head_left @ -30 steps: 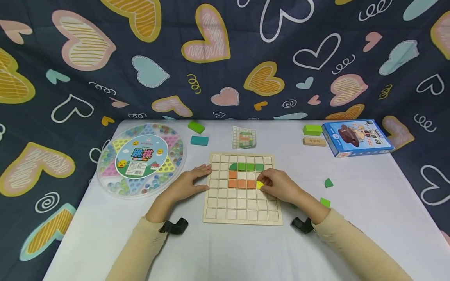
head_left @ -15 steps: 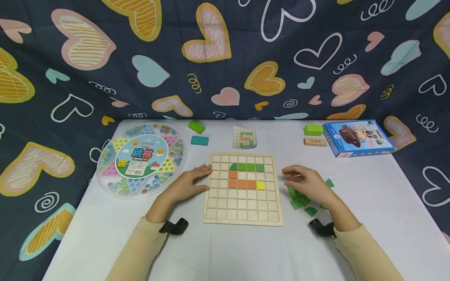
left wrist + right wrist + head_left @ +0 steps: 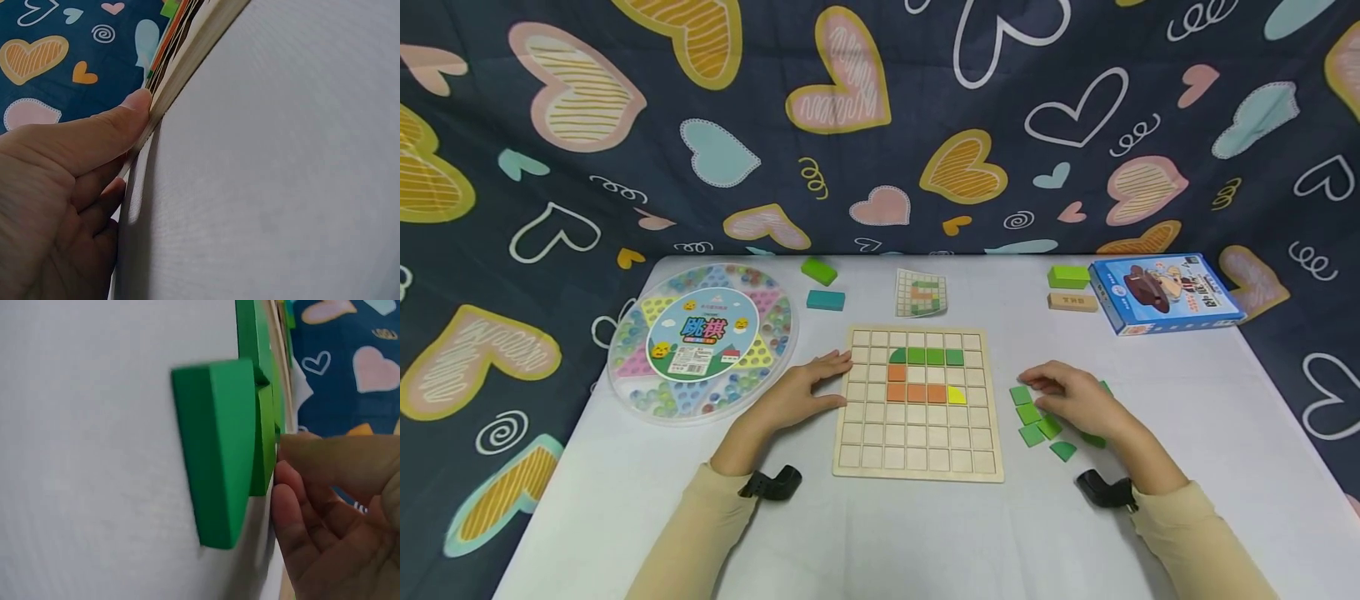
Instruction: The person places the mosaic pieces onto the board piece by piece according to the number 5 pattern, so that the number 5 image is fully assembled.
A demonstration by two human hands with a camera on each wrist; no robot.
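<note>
A square wooden grid board (image 3: pixel 917 454) lies in the middle of the table in the head view. On it sit green tiles (image 3: pixel 935 357) in a row, orange tiles (image 3: pixel 917 392) below, and one yellow tile (image 3: pixel 957 395). My left hand (image 3: pixel 797 392) rests against the board's left edge, thumb and fingers spread; its thumb (image 3: pixel 128 115) touches the edge in the left wrist view. Right of the board, my right hand (image 3: pixel 1078 404) hovers low over loose green tiles (image 3: pixel 1032 434), thumb and forefinger apart beside them. A quarter-round green tile (image 3: pixel 219 456) stands close in the right wrist view.
A pattern card (image 3: pixel 921 293) lies behind the board. A round marble game set (image 3: pixel 702 342) is at the left. Green (image 3: pixel 818 271) and teal blocks (image 3: pixel 825 301) stand near it. At the back right are a blue box (image 3: pixel 1165 293), a green block (image 3: pixel 1067 277) and a wooden block (image 3: pixel 1072 302).
My right hand has let go of the yellow tile on the board and moved right to the loose green tiles. The left hand has stayed at the board's edge.
</note>
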